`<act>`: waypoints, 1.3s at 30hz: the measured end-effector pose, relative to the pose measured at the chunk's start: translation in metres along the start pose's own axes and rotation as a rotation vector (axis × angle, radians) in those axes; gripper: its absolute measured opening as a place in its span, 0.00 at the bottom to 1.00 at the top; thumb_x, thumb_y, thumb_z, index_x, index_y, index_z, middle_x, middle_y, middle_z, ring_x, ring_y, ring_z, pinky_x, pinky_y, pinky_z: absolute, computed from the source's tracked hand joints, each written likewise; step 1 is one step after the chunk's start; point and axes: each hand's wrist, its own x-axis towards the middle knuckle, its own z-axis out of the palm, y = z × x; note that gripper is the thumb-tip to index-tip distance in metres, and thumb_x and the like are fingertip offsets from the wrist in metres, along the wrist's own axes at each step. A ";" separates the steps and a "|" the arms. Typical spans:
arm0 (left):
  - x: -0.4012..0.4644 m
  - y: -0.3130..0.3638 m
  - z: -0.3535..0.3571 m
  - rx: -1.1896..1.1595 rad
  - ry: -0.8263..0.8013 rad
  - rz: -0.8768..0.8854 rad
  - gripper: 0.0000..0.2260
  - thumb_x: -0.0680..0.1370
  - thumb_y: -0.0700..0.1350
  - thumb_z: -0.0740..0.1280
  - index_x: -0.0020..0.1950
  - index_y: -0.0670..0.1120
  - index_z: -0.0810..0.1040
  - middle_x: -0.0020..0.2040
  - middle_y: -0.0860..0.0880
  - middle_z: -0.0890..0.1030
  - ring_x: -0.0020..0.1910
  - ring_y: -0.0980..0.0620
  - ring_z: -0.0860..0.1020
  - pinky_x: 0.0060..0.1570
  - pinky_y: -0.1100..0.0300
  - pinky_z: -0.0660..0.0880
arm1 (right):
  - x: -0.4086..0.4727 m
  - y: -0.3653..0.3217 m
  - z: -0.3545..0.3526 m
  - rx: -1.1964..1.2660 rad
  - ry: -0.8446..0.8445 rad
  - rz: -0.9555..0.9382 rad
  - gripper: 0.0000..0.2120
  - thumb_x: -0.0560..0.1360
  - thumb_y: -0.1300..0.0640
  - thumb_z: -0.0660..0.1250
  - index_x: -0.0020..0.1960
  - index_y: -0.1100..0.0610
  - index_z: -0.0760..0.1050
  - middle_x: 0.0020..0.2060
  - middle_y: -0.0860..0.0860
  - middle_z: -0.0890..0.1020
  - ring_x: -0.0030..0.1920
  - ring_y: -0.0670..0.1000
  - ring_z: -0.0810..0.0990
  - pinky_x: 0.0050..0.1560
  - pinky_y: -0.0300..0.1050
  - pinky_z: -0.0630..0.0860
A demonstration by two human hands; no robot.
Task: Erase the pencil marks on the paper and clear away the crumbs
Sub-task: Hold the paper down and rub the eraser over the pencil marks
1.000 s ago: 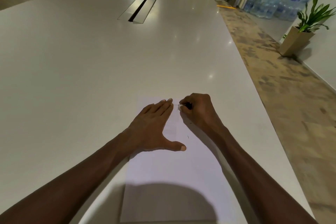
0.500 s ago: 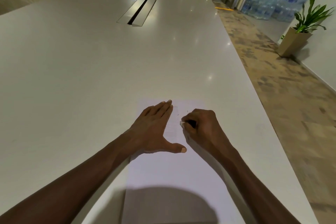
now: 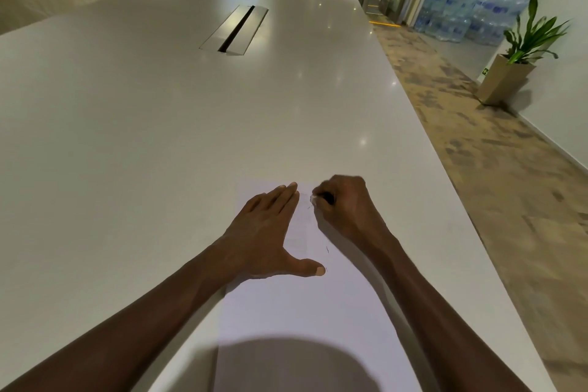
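A white sheet of paper lies on the near part of the white table. My left hand rests flat on the paper's upper left, fingers together and thumb spread out. My right hand is closed around a small white eraser, whose tip shows at the fingertips and presses on the paper near its far edge. Faint pencil marks remain on the sheet between the two hands. Crumbs are too small to make out.
A metal cable hatch is set into the table farther away. The table's right edge drops to a patterned floor. A potted plant and stacked water bottles stand at the right.
My right hand slid toward me with the eraser, then back away to the paper's far edge. My left hand stayed pressed on the sheet. The camera tilted slightly.
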 end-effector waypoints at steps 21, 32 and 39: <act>0.002 0.000 0.001 0.002 0.015 0.008 0.60 0.62 0.83 0.54 0.80 0.45 0.40 0.80 0.51 0.39 0.78 0.54 0.40 0.77 0.54 0.43 | 0.013 0.003 0.010 -0.076 -0.006 -0.070 0.09 0.74 0.64 0.68 0.36 0.66 0.82 0.31 0.60 0.83 0.35 0.57 0.81 0.40 0.51 0.77; 0.001 -0.002 0.002 0.016 -0.007 0.019 0.59 0.62 0.83 0.53 0.80 0.45 0.40 0.80 0.52 0.37 0.78 0.55 0.38 0.76 0.54 0.42 | -0.022 -0.010 0.007 -0.049 -0.061 -0.073 0.09 0.70 0.67 0.65 0.32 0.64 0.77 0.26 0.57 0.79 0.32 0.54 0.77 0.35 0.51 0.74; 0.000 0.000 0.002 0.013 0.001 0.010 0.60 0.62 0.83 0.51 0.80 0.44 0.39 0.80 0.51 0.38 0.78 0.55 0.39 0.77 0.54 0.43 | 0.027 0.003 0.013 -0.036 -0.018 -0.044 0.09 0.73 0.63 0.68 0.37 0.66 0.82 0.32 0.59 0.84 0.35 0.56 0.81 0.40 0.51 0.77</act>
